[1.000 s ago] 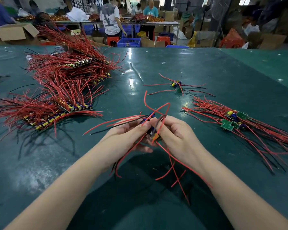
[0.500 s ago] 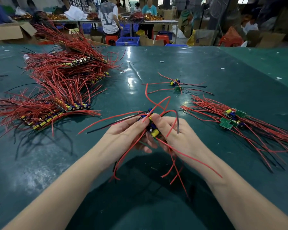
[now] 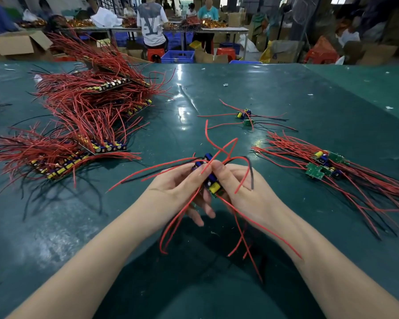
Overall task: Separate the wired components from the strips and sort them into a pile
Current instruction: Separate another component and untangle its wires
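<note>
Just above the green table, my left hand (image 3: 180,187) and my right hand (image 3: 237,189) together pinch a short strip of wired components (image 3: 211,180) with blue and yellow parts. Its red and black wires fan out above and below my fingers. Stacked strips (image 3: 88,125) with many red wires lie at the left. To the right sits a pile of separated components (image 3: 320,164) on small green boards, and two loose components (image 3: 245,117) lie farther back.
The green table (image 3: 332,100) runs wide to the back and right, with small scraps on it. Beyond its far edge are cardboard boxes (image 3: 16,46), blue crates (image 3: 177,56), red stools and people at other tables.
Both hands have lifted the strip slightly and shifted their hold on it. The wires have swung upward and spread. The piles on the table lie as before.
</note>
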